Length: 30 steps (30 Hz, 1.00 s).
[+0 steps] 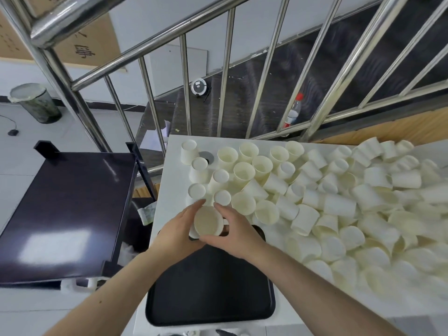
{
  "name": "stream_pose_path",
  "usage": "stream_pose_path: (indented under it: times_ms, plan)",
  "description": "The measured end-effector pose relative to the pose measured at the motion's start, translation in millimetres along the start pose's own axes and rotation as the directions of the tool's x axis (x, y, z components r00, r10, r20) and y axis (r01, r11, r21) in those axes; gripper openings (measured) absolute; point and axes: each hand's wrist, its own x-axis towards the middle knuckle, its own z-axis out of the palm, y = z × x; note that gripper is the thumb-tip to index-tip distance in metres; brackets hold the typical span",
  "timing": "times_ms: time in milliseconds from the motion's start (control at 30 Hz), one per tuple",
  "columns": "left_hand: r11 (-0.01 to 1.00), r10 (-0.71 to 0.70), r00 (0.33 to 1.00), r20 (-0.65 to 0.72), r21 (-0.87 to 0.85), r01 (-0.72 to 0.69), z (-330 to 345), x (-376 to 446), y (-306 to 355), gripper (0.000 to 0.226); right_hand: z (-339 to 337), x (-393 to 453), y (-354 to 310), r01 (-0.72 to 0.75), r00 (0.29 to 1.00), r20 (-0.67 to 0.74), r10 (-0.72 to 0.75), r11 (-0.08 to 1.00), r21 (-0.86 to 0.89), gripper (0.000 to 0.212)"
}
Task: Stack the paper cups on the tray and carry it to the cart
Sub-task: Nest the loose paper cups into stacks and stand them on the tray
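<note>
The fingers of the left hand (178, 229) and the right hand (232, 232) curled around 1 paper cup (208, 220), gripping it from opposite sides. The cup stood upright with its open mouth facing up. A second rim showed just below it on the left, so it seemed to sit in another cup, though the hands hid most of that. The cup was held over the far end of the black tray (211, 287), near its back edge.

The tray lay flat at the near left corner of the white table (174, 151), and its dark surface in front of the hands was bare. Both bare forearms reached in from the bottom of the view and crossed over the tray.

Just beyond the hands stood a small group of cups turned upside down (197, 191), and beside them several upright cups (243, 203) with their mouths open. Farther right, a large heap of loose cups (351, 214) lay tumbled on their sides across most of the table, touching and overlapping one another.

To the left of the table stood the cart (70, 214), its dark top shelf close beside the table edge. Behind the table ran a metal railing (225, 76), with a plastic bottle (293, 110) and a round white device (199, 86) on the dark stairs past it. A bin (34, 103) sat on the floor at far left.
</note>
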Motion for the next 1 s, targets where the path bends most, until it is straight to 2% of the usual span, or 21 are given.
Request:
stream_pose_path:
  times_ms: [67,200,267,333,400,500,633,733,833,1000]
  plan:
    - [0.999,-0.034,0.999,-0.025,-0.017,0.034,1,-2,-1,0.094,2,1,5,-0.015,1.0,0.016,0.014,1.0,0.021,0.079]
    - [0.998,-0.063,0.994,-0.089,0.022,0.065,-2,-2,-5,0.077,1,5,7,0.012,1.0,0.006,-0.012,1.0,-0.001,0.057]
    - [0.988,-0.135,0.984,-0.115,0.063,0.143,-7,-1,-9,0.074,-5,13,12,0.003,0.999,-0.041,-0.009,0.991,-0.131,0.055]
    - [0.977,-0.174,0.976,-0.135,0.098,0.188,-12,0,-13,0.074,-12,28,22,-0.013,0.996,-0.082,-0.017,0.935,-0.353,0.056]
    - [0.973,-0.186,0.973,-0.132,0.109,0.201,-17,1,-16,0.074,-20,41,33,-0.067,0.995,-0.101,0.012,0.821,-0.567,0.058]
    - [0.971,-0.188,0.976,-0.107,0.129,0.201,-22,5,-20,0.074,-28,57,48,-0.163,0.987,-0.119,0.112,0.668,-0.726,0.067]
    - [0.971,-0.174,0.982,-0.066,0.154,0.183,-21,10,-23,0.074,-32,73,58,-0.181,0.98,-0.094,0.174,0.596,-0.783,0.075]
    - [0.967,-0.172,0.985,-0.034,0.182,0.175,-17,12,-26,0.074,-31,78,59,-0.164,0.981,-0.068,0.182,0.589,-0.791,0.067]
    - [0.966,-0.172,0.985,-0.011,0.196,0.171,-15,14,-26,0.072,-30,78,57,-0.149,0.986,-0.069,0.154,0.608,-0.779,0.056]
    - [0.949,-0.214,0.976,0.027,0.244,0.201,-13,14,-31,0.071,-29,62,43,-0.152,0.988,-0.124,0.091,0.696,-0.701,0.061]
